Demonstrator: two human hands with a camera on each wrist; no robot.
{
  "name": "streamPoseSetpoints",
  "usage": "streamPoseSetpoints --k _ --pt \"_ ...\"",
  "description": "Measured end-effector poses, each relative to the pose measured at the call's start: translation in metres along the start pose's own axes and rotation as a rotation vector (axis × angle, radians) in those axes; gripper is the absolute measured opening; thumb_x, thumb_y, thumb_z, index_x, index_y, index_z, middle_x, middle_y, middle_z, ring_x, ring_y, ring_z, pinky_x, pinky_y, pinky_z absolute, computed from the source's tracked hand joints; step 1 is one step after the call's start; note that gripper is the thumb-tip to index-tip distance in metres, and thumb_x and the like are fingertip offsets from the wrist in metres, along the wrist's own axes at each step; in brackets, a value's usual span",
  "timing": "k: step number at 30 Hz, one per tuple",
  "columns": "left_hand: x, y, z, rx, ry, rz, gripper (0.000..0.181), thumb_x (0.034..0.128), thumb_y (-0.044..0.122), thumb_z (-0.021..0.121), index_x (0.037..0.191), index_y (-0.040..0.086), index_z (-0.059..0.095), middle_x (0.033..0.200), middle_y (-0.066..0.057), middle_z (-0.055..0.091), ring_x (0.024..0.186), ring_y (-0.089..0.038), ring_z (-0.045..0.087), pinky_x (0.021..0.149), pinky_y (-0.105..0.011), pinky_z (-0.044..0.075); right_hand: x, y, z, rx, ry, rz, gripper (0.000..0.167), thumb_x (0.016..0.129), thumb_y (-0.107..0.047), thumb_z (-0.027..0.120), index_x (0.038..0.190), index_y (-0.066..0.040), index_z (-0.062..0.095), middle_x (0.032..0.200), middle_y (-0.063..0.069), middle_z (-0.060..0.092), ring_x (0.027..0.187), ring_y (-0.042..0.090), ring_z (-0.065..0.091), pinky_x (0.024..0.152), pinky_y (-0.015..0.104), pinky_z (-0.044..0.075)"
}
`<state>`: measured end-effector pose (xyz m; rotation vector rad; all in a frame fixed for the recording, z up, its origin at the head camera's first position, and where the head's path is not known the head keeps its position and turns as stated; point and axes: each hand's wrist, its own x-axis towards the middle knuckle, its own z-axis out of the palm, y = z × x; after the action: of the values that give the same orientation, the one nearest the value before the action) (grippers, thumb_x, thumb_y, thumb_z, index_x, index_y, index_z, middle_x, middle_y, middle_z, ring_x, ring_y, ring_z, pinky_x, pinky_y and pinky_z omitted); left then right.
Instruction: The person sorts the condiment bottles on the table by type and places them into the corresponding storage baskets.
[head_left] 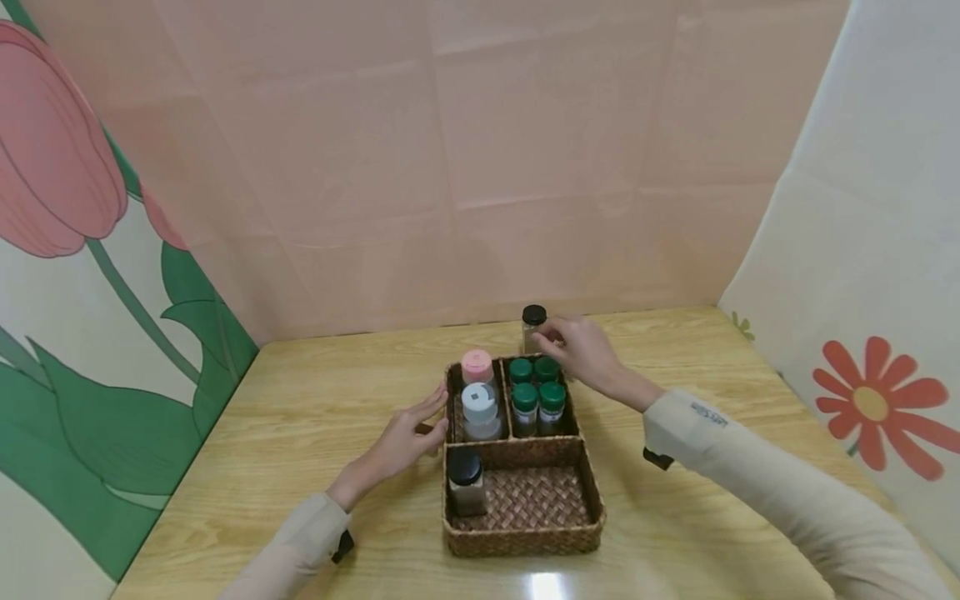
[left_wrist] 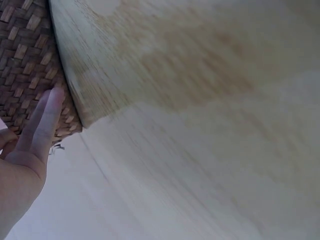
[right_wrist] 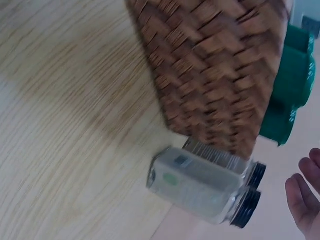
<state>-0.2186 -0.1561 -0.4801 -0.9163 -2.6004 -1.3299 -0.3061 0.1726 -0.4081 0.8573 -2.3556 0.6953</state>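
Note:
A woven basket (head_left: 525,542) with three compartments stands on the table. My left hand (head_left: 397,442) rests against its left side, fingers fairly straight on the weave (left_wrist: 30,65) in the left wrist view. Past the basket's far right corner, my right hand (head_left: 588,350) hovers beside a black-lidded jar (head_left: 533,318). The right wrist view reveals two such jars there, a pale one (right_wrist: 195,185) and another (right_wrist: 220,157) partly hidden behind it. The loosely bent fingers (right_wrist: 297,200) are apart from both lids.
Green-capped jars (head_left: 551,396) fill the basket's far right compartment. Far left holds a pink-capped bottle (head_left: 477,367) and a white-capped bottle (head_left: 480,404). Another black-lidded jar (head_left: 467,483) stands in the front compartment. A pink cloth (head_left: 375,167) hangs behind the wooden table (head_left: 315,417).

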Motion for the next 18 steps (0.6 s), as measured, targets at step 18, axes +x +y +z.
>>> streamPoseSetpoints --k 18 --pt "-0.001 0.001 -0.002 0.029 0.011 -0.016 0.053 0.1024 0.022 0.057 0.147 -0.001 0.042 0.156 -0.01 0.031 0.109 -0.016 0.065 0.088 -0.026 0.052 -0.01 0.038 0.003 -0.088 0.044 0.142 0.027 0.091 -0.023 0.074 0.103 -0.001 0.065 0.109 0.019 0.053 0.095 0.035 0.05 0.071 0.05 0.048"
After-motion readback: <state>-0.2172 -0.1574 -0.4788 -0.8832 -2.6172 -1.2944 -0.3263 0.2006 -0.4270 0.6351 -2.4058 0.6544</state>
